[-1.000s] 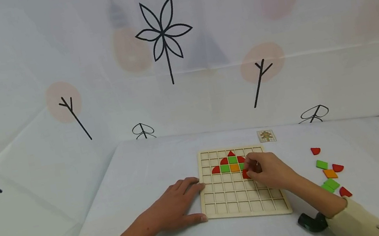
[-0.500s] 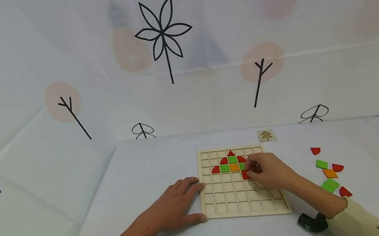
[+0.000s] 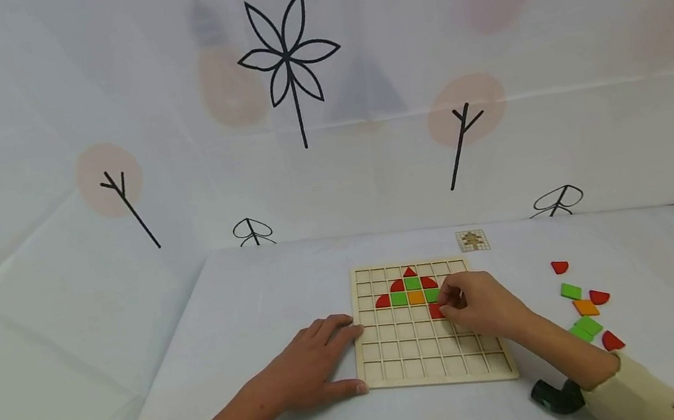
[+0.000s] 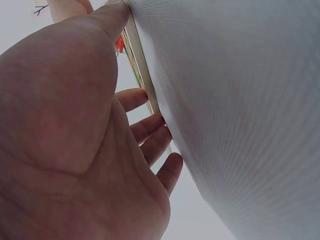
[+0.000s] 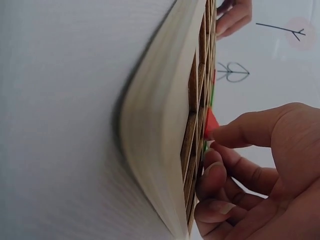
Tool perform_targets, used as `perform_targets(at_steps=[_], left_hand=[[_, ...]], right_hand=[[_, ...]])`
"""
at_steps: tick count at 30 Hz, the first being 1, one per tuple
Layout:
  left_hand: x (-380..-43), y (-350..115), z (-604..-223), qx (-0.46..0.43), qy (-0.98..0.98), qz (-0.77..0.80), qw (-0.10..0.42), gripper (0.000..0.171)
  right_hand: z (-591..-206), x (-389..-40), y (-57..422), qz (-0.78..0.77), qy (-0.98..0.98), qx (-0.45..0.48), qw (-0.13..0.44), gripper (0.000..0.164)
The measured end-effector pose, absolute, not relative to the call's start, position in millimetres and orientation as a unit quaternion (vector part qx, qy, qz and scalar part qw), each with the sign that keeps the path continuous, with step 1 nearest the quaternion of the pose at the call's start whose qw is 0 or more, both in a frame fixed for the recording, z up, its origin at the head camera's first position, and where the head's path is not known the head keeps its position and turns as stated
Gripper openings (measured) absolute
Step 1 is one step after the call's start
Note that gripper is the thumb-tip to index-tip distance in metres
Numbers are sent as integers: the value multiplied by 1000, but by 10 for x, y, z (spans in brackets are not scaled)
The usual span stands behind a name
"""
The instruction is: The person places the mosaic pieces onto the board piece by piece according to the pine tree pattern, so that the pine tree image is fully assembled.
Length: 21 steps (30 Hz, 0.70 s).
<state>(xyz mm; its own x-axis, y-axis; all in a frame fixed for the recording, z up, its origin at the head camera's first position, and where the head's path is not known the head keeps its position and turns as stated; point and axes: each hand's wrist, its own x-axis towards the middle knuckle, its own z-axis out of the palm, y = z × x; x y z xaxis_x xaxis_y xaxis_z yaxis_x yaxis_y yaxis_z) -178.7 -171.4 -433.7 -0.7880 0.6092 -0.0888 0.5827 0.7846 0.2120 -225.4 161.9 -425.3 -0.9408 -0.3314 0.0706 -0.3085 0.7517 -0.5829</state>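
A pale wooden grid board (image 3: 401, 355) lies on the white cloth, with a red triangle (image 3: 410, 273) at its top. Rows of green and orange squares and red rounded pieces sit below the triangle. My right hand (image 3: 482, 301) pinches a red piece (image 3: 436, 311) between thumb and finger, over the cell row just under the coloured rows. In the right wrist view this red piece (image 5: 211, 122) stands tilted at the board's surface. My left hand (image 3: 310, 367) rests at the board's left edge, fingers spread, fingertips against the rim (image 4: 142, 65).
Right of the board lie several loose pieces: red rounded ones (image 3: 560, 267), green squares (image 3: 571, 291) and an orange square (image 3: 586, 307). A small card with a tree pattern (image 3: 472, 241) lies behind the board. A printed white cloth wall (image 3: 372, 182) stands at the back.
The red piece in my right hand has shifted very slightly left over its cell. My left hand and the board hold their places; the head view has tilted a touch.
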Motion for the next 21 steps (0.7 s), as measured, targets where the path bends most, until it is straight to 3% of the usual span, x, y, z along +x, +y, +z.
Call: perform_targets(at_steps=[21], left_hand=[[-1783, -1724, -4326, 318, 941, 90, 80, 86]], right_hand=[[-4193, -2040, 1894, -289, 943, -167, 17, 11]])
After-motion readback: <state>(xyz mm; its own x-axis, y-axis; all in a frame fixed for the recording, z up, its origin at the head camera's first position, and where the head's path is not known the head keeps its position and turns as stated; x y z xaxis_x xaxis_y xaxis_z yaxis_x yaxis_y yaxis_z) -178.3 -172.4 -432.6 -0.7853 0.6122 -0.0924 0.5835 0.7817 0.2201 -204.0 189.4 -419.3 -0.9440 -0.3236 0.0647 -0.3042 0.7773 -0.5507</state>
